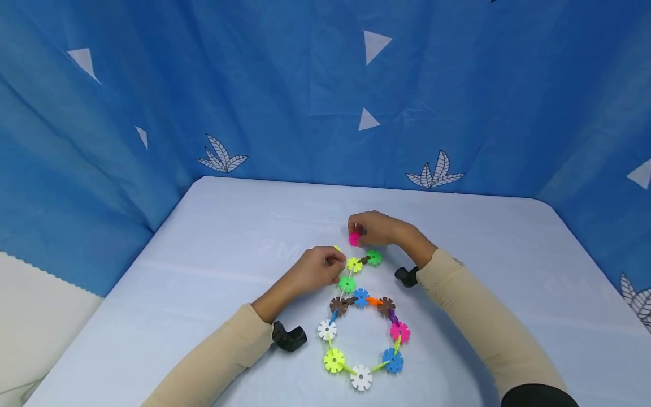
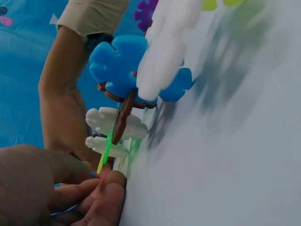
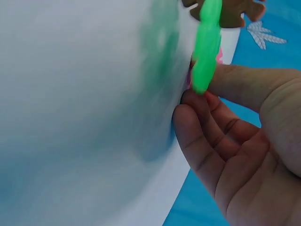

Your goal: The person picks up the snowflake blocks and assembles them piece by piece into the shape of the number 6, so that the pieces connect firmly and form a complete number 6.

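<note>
In the head view my right hand [image 1: 377,228] pinches a pink snowflake disc [image 1: 354,239] between thumb and fingers, low over the tabletop. Left of it, my left hand [image 1: 319,269] has thumb and fingertips together around a yellow snowflake disc [image 1: 337,247], mostly hidden behind the fingers. Close by its fingertips is another yellow disc [image 1: 354,264], linked through a brown one to a green disc [image 1: 373,258]. A second green disc [image 1: 347,284] joins this branch to a ring. In the right wrist view, the green disc [image 3: 207,52] stands edge-on before my right hand [image 3: 240,136].
The ring of linked discs lies nearer me, with a white disc [image 1: 361,377] at its front and a blue disc [image 1: 393,360] beside it. Black wrist mounts [image 1: 289,337] hang under both sleeves. A blue curtain [image 1: 305,90] hangs behind the white table [image 1: 229,215].
</note>
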Demonstrator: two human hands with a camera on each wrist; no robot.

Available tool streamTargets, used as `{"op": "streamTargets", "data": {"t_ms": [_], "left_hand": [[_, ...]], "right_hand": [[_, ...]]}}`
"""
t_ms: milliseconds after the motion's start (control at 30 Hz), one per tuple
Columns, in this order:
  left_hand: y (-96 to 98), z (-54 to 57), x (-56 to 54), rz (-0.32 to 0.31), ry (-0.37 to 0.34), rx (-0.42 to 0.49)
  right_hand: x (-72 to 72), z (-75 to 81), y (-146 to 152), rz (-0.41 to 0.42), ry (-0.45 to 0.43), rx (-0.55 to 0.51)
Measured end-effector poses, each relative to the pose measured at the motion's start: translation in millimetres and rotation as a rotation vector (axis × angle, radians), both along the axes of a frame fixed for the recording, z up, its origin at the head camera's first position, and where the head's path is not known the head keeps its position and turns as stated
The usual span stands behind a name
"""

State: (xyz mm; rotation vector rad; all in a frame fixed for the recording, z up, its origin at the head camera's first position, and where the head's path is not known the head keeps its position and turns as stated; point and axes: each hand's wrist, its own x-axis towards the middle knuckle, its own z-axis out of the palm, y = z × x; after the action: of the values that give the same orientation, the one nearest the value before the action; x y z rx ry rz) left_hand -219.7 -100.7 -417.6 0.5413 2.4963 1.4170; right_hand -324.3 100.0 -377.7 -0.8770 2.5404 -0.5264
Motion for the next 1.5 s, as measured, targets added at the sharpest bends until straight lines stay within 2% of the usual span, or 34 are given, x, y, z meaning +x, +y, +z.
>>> {"op": "streamTargets", "data": {"t_ms": [233, 433, 667, 900, 1267, 1400, 1500], "left_hand": [[4.6, 2.2, -5.5, 0.013, 0.012, -0.042], [7.4, 2.6, -10.1, -0.004, 0.016, -0.050], [9.3, 0.1, -13.1, -0.044, 0.040, -0.036], [11.6, -1.8, -15.4, -0.077, 0.058, -0.058], [10.7, -2.1, -13.8, -0.127, -0.034, -0.007], [10.6, -1.2, -9.9, -0.111, -0.049, -0.006], [10.7, -0.7, -7.6, -0.086, -0.027, -0.028]], "right_hand": [[14.0, -6.0, 42, -0.068, 0.028, -0.072], [39.4, -13.3, 71, -0.166, 0.020, -0.119], [60.3, -18.9, 75, -0.122, 0.063, -0.181], [66.8, -17.7, 66, -0.114, 0.129, -0.156], [69.4, -15.1, 53, -0.096, 0.242, -0.111], [69.0, -14.8, 50, -0.088, 0.262, -0.120], [68.8, -14.1, 49, -0.077, 0.273, -0.134]]}}
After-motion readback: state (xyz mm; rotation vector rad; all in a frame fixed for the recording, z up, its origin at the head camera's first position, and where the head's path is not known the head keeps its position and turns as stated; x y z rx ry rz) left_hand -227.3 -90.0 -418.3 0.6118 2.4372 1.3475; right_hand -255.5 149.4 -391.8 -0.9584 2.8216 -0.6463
